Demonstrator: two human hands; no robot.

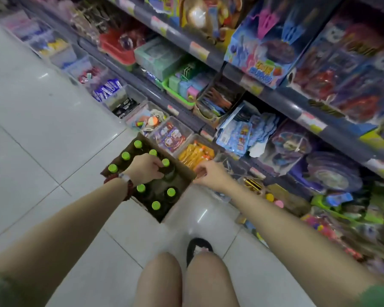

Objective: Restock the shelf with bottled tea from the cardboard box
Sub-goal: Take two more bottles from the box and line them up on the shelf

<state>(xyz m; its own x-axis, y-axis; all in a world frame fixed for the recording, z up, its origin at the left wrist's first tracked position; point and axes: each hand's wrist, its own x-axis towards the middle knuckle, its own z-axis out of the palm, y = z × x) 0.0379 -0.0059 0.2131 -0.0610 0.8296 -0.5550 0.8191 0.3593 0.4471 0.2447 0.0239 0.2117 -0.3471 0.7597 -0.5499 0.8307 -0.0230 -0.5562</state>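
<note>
Head view: cardboard box [182,173] sits open on the white tile floor [42,134], just past frame centre toward 12 o'clock, butted against the base of the shelf [293,105]. Box holds bottled tea [156,205], dark bottles with lime-green caps, upright in rows; eight caps visible, one bare slot near the middle where only a dark bottle shoulder shows. Left hand [145,169] is down inside the box, fingers curled round the neck of the bottle [165,162] at the box's 2 o'clock side, cap poking out beside the fingertips. Left wrist carries a red bead bracelet [111,177] and a pale band [125,177]. Right hand [208,172] is at the box's 3 o'clock rim, fingers bent and pinching the edge of the cardboard; thumb position hard to make out through blur. Shelf runs diagonally from 11 o'clock to 4 o'clock, grey rails with price tags, stacked with toy packs and blister cards. Clear bins on the bottom tier right next to the box at its 1 o'clock: one with orange packets [195,152], one with round sticker packs [171,137]. Person's knees at 6 o'clock, one black sandal [198,245] on the tile just above them. Green sleeves at both lower corners.
</note>
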